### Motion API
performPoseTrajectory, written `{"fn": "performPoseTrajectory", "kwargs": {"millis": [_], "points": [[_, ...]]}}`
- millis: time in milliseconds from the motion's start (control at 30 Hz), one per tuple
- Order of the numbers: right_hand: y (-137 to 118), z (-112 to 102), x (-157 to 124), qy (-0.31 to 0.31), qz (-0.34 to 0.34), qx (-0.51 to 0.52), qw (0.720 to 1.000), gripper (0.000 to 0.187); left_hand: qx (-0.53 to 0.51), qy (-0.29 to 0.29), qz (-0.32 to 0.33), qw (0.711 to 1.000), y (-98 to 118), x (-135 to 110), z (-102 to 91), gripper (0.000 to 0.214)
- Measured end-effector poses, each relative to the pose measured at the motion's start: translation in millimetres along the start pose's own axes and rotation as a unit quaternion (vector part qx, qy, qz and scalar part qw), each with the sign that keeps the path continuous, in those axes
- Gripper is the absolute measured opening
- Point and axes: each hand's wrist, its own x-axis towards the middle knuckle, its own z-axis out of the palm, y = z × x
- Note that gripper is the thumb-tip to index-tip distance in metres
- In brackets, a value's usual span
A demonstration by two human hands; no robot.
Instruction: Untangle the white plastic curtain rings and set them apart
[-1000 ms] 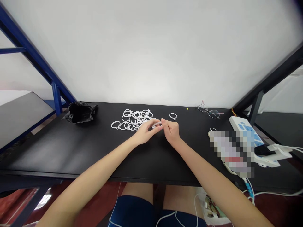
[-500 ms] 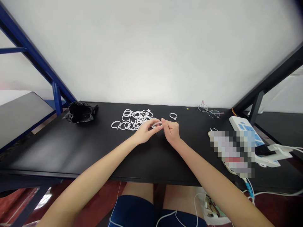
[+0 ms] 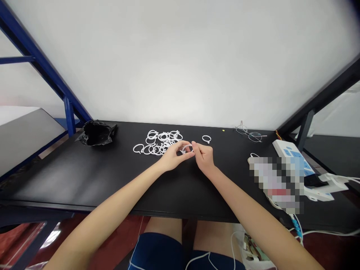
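Between my two hands is a white plastic ring (image 3: 184, 149), held just above the black table. My left hand (image 3: 174, 154) pinches its left side with thumb and fingers. My right hand (image 3: 204, 154) is closed on its right side, the fingers curled in and the thumb at the top. A loose pile of white rings (image 3: 157, 149), each with a small knob, lies just left of and behind my left hand, which hides part of it. One separate white ring (image 3: 206, 139) lies behind my right hand.
On the left stands a crumpled black plastic bag (image 3: 98, 134), its mouth open. Eyeglasses (image 3: 255, 137) lie at the back right, near a tiny yellow bit (image 3: 223, 130). A power strip (image 3: 289, 148), a blurred-out phone-like object (image 3: 274, 183) and white cables (image 3: 332, 233) occupy the right side.
The ring between my hands has tilted slightly, so more of its loop shows. Both hands keep their grip in nearly the same place; the whole view has shifted very slightly.
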Motion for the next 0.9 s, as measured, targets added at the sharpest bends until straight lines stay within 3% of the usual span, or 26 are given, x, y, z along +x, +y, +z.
{"fn": "performPoseTrajectory", "kwargs": {"millis": [133, 267, 433, 500, 600, 733, 800, 900], "points": [[1, 1, 1, 0.010, 0.002, 0.000, 1.000, 0.050, 0.016, 0.008, -0.009, 1.000, 3, -2, 1.2, 0.041], [9, -8, 9, 0.098, 0.068, 0.011, 0.993, 0.052, 0.051, 0.033, -0.010, 0.998, 3, -4, 2.1, 0.049], [27, -30, 28, 0.245, 0.177, 0.082, 0.950, 0.049, 0.114, 0.067, 0.018, 0.991, 0, -3, -1.7, 0.029], [33, -36, 31, 0.269, 0.201, 0.092, 0.937, 0.048, 0.153, 0.074, 0.051, 0.984, -1, -2, -4.5, 0.019], [42, -40, 31, 0.252, 0.214, 0.034, 0.943, 0.049, 0.251, 0.070, 0.105, 0.960, -3, -2, -7.7, 0.008], [52, -43, 27, 0.138, 0.249, -0.105, 0.953, 0.046, 0.372, 0.040, 0.134, 0.918, -6, -3, -8.3, 0.010], [58, -45, 26, 0.086, 0.270, -0.138, 0.949, 0.042, 0.398, 0.027, 0.136, 0.907, -8, -4, -7.6, 0.012], [65, -47, 26, 0.067, 0.279, -0.151, 0.946, 0.041, 0.411, 0.011, 0.135, 0.902, -9, -4, -7.1, 0.014]]}}
